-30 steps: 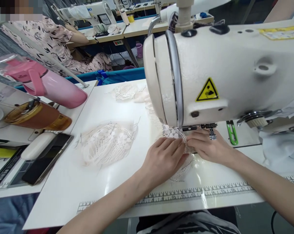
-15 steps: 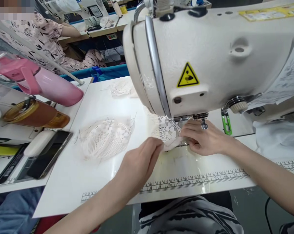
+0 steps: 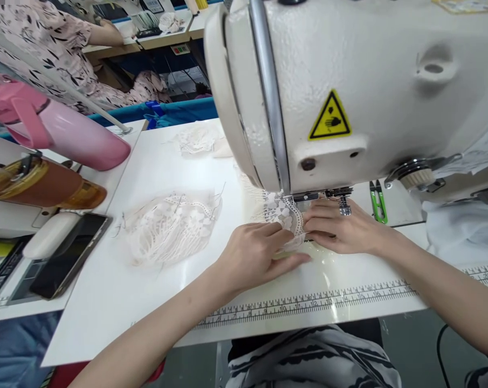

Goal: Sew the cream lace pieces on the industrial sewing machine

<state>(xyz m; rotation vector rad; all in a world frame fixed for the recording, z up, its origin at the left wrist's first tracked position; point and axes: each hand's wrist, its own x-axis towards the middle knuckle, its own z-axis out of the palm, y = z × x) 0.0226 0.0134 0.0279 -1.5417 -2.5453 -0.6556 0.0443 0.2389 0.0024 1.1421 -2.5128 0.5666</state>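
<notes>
A white lace piece [image 3: 282,215] lies under the head of a cream sewing machine [image 3: 349,91], by the presser foot [image 3: 343,202]. My left hand [image 3: 255,253] rests flat on the lace's near edge, fingers pressing it to the white table [image 3: 146,302]. My right hand [image 3: 338,229] pinches the lace just right of it, below the presser foot. The needle itself is hidden behind the machine head.
A pile of lace pieces [image 3: 173,226] lies left of my hands, more lace [image 3: 195,140] farther back. Green thread snips [image 3: 378,202] lie beside the machine. A pink bottle [image 3: 61,132], brown bottle [image 3: 41,186] and phone [image 3: 71,253] sit left. Another person [image 3: 45,48] works behind.
My left hand has moved right, from holding the lace's end out to the side to lying flat on it next to my right hand. The view shifted slightly.
</notes>
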